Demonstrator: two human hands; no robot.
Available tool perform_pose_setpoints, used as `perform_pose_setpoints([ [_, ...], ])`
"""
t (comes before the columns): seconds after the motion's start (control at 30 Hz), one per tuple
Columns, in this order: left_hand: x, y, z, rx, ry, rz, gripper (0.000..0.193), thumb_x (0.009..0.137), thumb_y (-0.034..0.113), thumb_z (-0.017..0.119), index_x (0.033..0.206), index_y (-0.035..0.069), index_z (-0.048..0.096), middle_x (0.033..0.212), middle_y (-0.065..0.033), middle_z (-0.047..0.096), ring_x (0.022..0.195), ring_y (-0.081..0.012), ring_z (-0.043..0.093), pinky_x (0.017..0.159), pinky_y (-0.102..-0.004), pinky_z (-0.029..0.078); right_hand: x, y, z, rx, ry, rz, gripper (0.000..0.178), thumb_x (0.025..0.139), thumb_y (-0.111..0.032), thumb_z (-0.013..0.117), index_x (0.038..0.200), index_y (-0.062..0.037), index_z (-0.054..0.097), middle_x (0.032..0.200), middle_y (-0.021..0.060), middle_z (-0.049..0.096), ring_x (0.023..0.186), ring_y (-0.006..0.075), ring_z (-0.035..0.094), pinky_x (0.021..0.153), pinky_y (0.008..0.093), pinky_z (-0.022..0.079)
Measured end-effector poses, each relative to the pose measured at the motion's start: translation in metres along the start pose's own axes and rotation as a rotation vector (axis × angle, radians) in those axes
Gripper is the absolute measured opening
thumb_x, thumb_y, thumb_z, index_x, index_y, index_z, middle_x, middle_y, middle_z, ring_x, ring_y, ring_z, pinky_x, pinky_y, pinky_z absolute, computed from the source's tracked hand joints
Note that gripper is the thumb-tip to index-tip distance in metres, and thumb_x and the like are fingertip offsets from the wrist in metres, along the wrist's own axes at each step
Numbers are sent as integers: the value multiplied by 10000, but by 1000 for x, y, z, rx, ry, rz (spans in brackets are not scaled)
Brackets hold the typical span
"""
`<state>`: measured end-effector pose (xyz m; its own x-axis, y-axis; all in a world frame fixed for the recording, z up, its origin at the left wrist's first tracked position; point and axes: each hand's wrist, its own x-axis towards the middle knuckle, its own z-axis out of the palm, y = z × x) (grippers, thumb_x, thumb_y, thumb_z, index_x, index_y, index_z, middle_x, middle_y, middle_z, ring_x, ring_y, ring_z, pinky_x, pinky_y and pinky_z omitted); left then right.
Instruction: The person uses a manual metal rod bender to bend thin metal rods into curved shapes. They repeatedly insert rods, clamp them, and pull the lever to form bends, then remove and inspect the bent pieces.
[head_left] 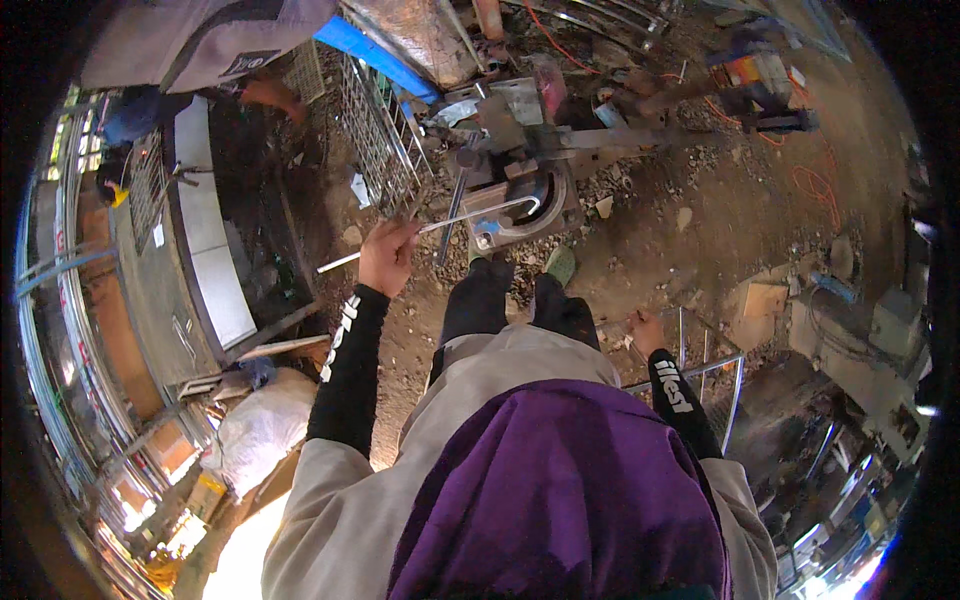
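My left hand (388, 257) is closed round a thin silvery metal rod (450, 221), out in front to the left. The rod's far end curves into a hook and lies in the rounded groove of a heavy metal bending jig (510, 226). Its straight tail sticks out to the left past my fist. Lower on the right, my right hand (645, 330) hangs beside my leg with its fingers loosely apart, away from the jig. Close by that hand is a frame of thin metal bars (741, 385); I see no clear grip on it.
A dark bar (452, 215) leans by the jig. Wire grilles (375, 120) stand behind it. Left are a long bench (222, 290) and a white sack (265, 425); a person's arm (272, 97) shows far left. An orange cord (818, 190) lies on the dirt floor.
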<state>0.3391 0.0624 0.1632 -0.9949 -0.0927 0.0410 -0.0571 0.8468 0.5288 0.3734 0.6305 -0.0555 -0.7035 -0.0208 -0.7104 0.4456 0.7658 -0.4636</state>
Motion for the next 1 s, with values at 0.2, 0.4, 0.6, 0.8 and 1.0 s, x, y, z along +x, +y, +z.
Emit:
perform_pose_setpoints([
  [0.2, 20, -14, 7, -85, -47, -49, 191, 892, 111, 691, 1069, 71, 749, 923, -161, 685, 847, -374, 646, 738, -435, 524, -3, 14, 74, -129, 16, -260, 336, 974, -329, 596, 956, -3, 675, 800, 127, 678, 723, 211, 634, 696, 383, 499],
  [0.4, 32, -24, 16, -251, -64, -77, 176, 870, 124, 735, 1038, 73, 749, 930, -149, 706, 779, -318, 687, 694, -403, 543, -45, -93, 110, -74, -20, -112, 360, 950, -348, 618, 1036, -4, 679, 929, 250, 694, 899, 433, 665, 787, 491, 508],
  [0.6, -33, 5, 7, -383, -406, -93, 171, 845, 148, 771, 999, 74, 760, 887, -126, 737, 777, -273, 723, 691, -348, 555, -61, -120, 124, 116, 106, -59, 366, 960, -350, 641, 1039, 7, 662, 911, 224, 698, 844, 398, 660, 770, 455, 507],
  [0.8, -28, -72, 34, -281, -569, -177, 117, 865, 154, 750, 921, 51, 760, 843, -126, 742, 769, -267, 729, 696, -334, 555, -79, -92, 157, 176, 22, 245, 390, 964, -359, 622, 1030, 19, 693, 902, 214, 718, 848, 393, 681, 776, 459, 519],
  [1.0, 60, -96, 56, -258, -327, -63, 174, 873, 197, 739, 940, 38, 756, 834, -157, 736, 754, -289, 727, 692, -354, 558, -99, -118, 139, 41, 26, 237, 415, 944, -384, 632, 1049, 12, 698, 984, 245, 724, 947, 396, 706, 815, 475, 537],
])
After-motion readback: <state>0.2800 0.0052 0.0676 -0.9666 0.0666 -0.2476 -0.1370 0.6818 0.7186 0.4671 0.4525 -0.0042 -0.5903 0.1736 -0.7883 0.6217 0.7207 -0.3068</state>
